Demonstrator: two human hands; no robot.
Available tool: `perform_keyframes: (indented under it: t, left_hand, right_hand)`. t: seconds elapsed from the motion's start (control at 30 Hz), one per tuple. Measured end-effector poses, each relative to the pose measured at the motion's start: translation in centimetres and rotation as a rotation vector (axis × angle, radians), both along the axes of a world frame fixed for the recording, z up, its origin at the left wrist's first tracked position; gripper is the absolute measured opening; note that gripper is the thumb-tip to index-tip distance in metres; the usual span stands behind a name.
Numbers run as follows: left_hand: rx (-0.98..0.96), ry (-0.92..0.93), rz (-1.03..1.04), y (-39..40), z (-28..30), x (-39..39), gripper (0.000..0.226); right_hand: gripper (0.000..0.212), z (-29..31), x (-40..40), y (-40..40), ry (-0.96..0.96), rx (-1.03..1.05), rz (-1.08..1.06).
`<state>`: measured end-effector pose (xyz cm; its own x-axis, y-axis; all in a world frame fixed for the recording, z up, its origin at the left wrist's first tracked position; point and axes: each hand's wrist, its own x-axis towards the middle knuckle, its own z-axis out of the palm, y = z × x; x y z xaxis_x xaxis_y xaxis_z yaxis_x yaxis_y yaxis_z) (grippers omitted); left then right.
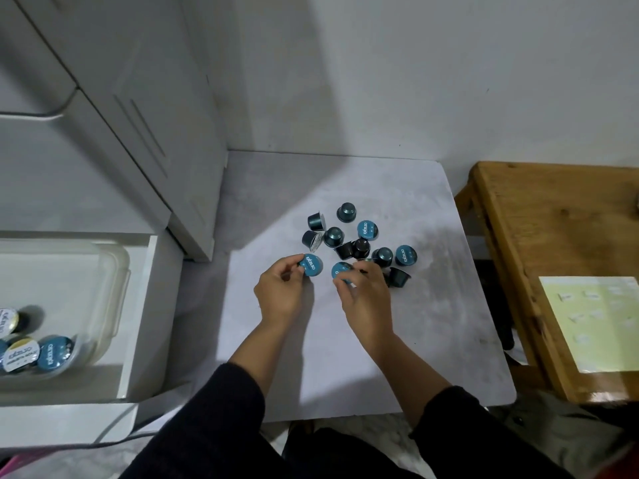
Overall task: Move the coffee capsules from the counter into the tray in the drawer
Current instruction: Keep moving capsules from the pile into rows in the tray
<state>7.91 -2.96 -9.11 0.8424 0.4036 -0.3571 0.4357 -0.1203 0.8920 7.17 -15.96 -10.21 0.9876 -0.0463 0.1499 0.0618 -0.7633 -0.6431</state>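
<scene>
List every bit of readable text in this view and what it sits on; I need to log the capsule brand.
"expresso": on the blue foil lid of the capsule that the left hand pinches.
"expresso": on the blue-lidded capsule in the clear tray.
Pale-lidded capsule in the tray: same word, smaller line beneath blurred.
Yellow sheet on the wooden table: marks too blurred to read.

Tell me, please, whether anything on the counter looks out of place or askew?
Nothing is spilled or damaged. The capsules on the counter just lie in a loose jumble: one on its side, one foil-down, one foil-up.
</scene>
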Motion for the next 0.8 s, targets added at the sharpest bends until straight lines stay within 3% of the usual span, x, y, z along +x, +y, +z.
perform_keyframes:
  t: [0.03,0.13,0.23,0.3,0.5,0.67,0.8]
  left_hand:
    - [-0.011,0.007,0.014,0.3,-0.1,-0.2,0.020]
    - [-0.072,0.032,0.068,1.0,-0.3,-0.4,0.023]
    - [-0.133,0.055,0.089,1.5,-0.1,-0.5,0.026]
    - [-0.155,0.045,0.087,1.7,0.2,-0.7,0.029]
    - [-0.216,-0.030,0.019,2.7,3.0,-1.2,0.035]
    - [-0.257,-0.134,-0.153,4.6,9.1,-2.0,0.030]
    - [-0.151,-0.194,-0.318,8.3,13.6,-3.3,0.030]
  right_hand:
    - [0.004,0.1,0.3,0.1,0.063,0.008,-0.023]
    - [0.034,1.0,1.3,0.4,0.198,0.025,-0.070]
    - [0.014,1.4,2.0,0.4,0.301,0.122,-0.124]
    - [0.015,1.5,2.0,0.3,0.338,0.225,-0.147]
    - [0.020,3.2,1.9,0.6,0.306,0.496,-0.131]
    - [0.034,8.1,2.7,1.1,0.316,0.578,-0.060]
    - [0.025,13.0,2.4,2.5,0.273,0.560,0.036]
